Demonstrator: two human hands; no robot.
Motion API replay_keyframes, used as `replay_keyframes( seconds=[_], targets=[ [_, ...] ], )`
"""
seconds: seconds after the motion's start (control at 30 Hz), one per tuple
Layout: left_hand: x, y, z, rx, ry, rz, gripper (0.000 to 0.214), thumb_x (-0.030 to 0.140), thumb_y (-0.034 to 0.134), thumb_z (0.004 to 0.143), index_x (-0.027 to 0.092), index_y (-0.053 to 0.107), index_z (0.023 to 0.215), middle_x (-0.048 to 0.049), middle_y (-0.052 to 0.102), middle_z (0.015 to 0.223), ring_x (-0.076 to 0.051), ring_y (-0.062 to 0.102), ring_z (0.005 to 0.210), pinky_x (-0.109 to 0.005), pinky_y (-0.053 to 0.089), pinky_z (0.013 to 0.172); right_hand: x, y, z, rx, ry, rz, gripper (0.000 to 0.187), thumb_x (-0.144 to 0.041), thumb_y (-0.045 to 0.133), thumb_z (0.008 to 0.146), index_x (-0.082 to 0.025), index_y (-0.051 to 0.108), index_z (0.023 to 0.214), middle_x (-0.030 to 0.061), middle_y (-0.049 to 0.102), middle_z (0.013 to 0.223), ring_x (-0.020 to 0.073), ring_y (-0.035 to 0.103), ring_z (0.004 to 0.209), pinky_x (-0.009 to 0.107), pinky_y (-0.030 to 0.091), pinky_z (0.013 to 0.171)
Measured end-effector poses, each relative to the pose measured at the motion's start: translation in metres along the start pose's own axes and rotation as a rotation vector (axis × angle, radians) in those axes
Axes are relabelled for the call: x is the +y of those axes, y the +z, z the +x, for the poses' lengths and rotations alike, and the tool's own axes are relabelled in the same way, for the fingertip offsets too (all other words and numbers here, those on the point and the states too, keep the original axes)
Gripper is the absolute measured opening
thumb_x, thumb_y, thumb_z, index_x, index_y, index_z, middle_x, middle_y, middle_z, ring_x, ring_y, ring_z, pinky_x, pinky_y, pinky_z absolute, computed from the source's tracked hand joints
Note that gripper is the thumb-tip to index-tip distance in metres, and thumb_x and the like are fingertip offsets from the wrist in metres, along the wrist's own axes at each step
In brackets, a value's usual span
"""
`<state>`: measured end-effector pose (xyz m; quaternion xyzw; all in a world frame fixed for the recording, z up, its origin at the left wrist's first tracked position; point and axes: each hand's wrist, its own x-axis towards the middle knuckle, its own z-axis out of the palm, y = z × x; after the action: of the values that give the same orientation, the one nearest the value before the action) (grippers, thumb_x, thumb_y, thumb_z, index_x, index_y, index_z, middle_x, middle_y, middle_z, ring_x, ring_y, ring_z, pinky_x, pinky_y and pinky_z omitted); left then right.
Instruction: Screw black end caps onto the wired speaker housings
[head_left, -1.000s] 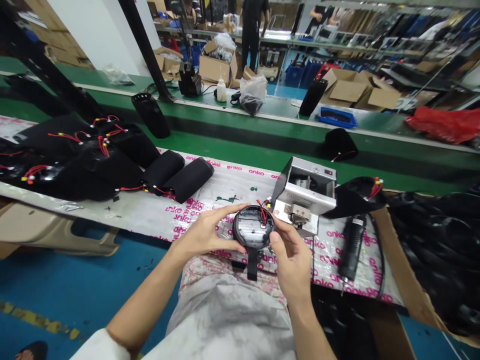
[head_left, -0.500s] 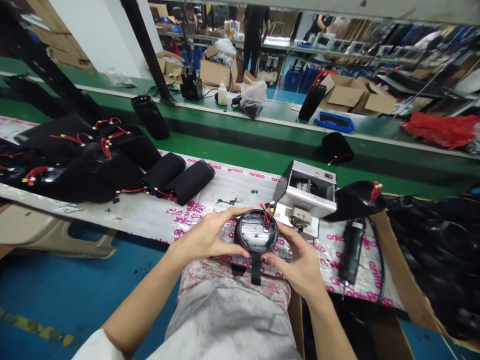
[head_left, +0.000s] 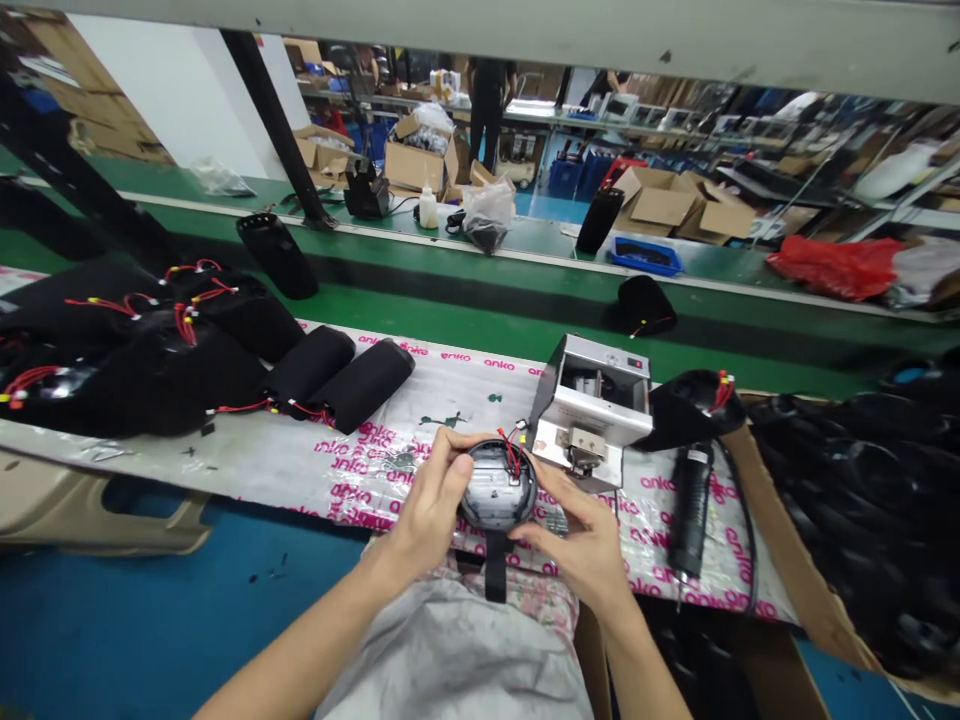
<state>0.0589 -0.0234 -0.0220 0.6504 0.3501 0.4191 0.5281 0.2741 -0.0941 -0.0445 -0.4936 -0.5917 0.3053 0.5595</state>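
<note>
Both hands hold a round black speaker housing (head_left: 495,488) over my lap, its open end facing up, with red wires (head_left: 511,452) sticking out and a black strap (head_left: 495,565) hanging below. My left hand (head_left: 429,500) wraps its left side, thumb on the rim. My right hand (head_left: 581,535) grips the right side from below. Just behind stands a silver metal box-shaped machine (head_left: 589,405) on the bench.
Several black fabric-covered cylinders with red wires (head_left: 187,340) lie at the left on the printed plastic sheet (head_left: 375,450). A black electric screwdriver (head_left: 688,510) lies at the right. A cardboard box of black parts (head_left: 862,500) fills the far right. A green conveyor (head_left: 465,290) runs behind.
The view has tilted down and shifted. My left hand has slid closer round the housing, and my right hand has moved from its top edge to under its right side.
</note>
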Motion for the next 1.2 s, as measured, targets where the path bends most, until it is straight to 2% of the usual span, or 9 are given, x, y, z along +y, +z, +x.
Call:
replay_keyframes(
  seconds=[0.07,0.2,0.43,0.63,0.8,0.9,1.0,1.1,1.2],
  targets=[
    [-0.010,0.019,0.000,0.168,0.029,-0.084,0.041,0.056,0.037,0.117,0.024,0.064,0.120,-0.0097,0.071,0.128,-0.029,0.068,0.128,-0.043,0.051,0.113,-0.002,-0.001,-0.003,-0.001,0.007,-0.013,0.069,-0.044,0.099,0.082,-0.036,0.074,0.145,0.0109,0.075,0.144,0.0357,0.073,0.137,0.060,0.056,0.123],
    [-0.021,0.033,0.002,0.194,0.068,-0.148,0.038,0.055,0.041,0.115,0.024,0.062,0.117,-0.0086,0.069,0.123,-0.029,0.067,0.123,-0.042,0.050,0.109,-0.011,0.008,-0.016,0.017,0.107,0.056,0.075,-0.065,0.087,0.089,-0.032,0.069,0.154,0.0128,0.067,0.156,0.0386,0.061,0.151,0.064,0.040,0.134],
    [-0.012,0.020,0.003,0.128,0.008,-0.155,0.035,0.052,0.044,0.113,0.023,0.063,0.118,-0.0103,0.070,0.129,-0.030,0.066,0.127,-0.042,0.050,0.109,-0.023,0.053,-0.026,0.331,0.255,0.207,0.046,-0.046,0.077,0.102,-0.031,0.073,0.146,0.0109,0.071,0.151,0.0313,0.069,0.142,0.051,0.055,0.125],
    [0.011,0.001,0.040,-0.156,-0.142,-0.195,0.022,0.042,0.057,0.101,0.022,0.065,0.101,-0.0080,0.076,0.111,-0.028,0.069,0.108,-0.039,0.054,0.098,-0.024,0.057,-0.025,0.338,0.243,0.256,0.042,-0.042,0.073,0.105,-0.035,0.071,0.147,0.0081,0.067,0.157,0.0303,0.062,0.149,0.052,0.050,0.130],
    [0.021,-0.007,0.071,-0.481,-0.146,-0.162,0.033,0.053,0.061,0.104,0.023,0.071,0.099,-0.0080,0.078,0.107,-0.029,0.072,0.105,-0.040,0.057,0.099,-0.026,0.056,-0.025,0.347,0.197,0.157,0.040,-0.042,0.075,0.103,-0.033,0.072,0.142,0.0093,0.057,0.165,0.0320,0.049,0.160,0.056,0.040,0.135],
    [0.019,-0.007,0.074,-0.571,-0.103,-0.172,0.046,0.055,0.051,0.109,0.020,0.081,0.104,-0.0120,0.081,0.115,-0.032,0.074,0.115,-0.043,0.055,0.110,-0.031,0.031,-0.021,0.338,0.160,0.102,0.030,-0.049,0.075,0.101,-0.028,0.077,0.122,0.0119,0.065,0.154,0.0320,0.061,0.148,0.051,0.051,0.125],
    [0.015,-0.007,0.073,-0.611,-0.135,-0.202,0.052,0.053,0.047,0.111,0.019,0.085,0.112,-0.0140,0.082,0.122,-0.034,0.076,0.115,-0.043,0.057,0.107,-0.028,-0.032,-0.015,0.515,0.220,-0.250,0.049,-0.071,0.064,0.096,-0.025,0.071,0.084,0.0116,0.078,0.105,0.0302,0.076,0.108,0.047,0.062,0.102],
    [0.014,-0.006,0.074,-0.627,-0.157,-0.236,0.055,0.055,0.045,0.110,0.017,0.085,0.112,-0.0158,0.083,0.120,-0.036,0.077,0.110,-0.042,0.060,0.099,-0.010,-0.107,-0.011,0.749,0.395,-0.487,0.047,-0.070,0.068,0.087,-0.023,0.069,0.096,0.0112,0.073,0.094,0.0307,0.071,0.091,0.051,0.059,0.093],
    [0.014,-0.005,0.075,-0.627,-0.135,-0.237,0.056,0.055,0.045,0.109,0.016,0.085,0.109,-0.0167,0.083,0.112,-0.036,0.077,0.105,-0.043,0.061,0.095,0.019,-0.157,-0.006,0.762,0.580,-0.592,0.052,-0.056,0.089,0.063,-0.022,0.069,0.098,0.0085,0.071,0.083,0.0332,0.067,0.084,0.056,0.055,0.094]
  ],
)
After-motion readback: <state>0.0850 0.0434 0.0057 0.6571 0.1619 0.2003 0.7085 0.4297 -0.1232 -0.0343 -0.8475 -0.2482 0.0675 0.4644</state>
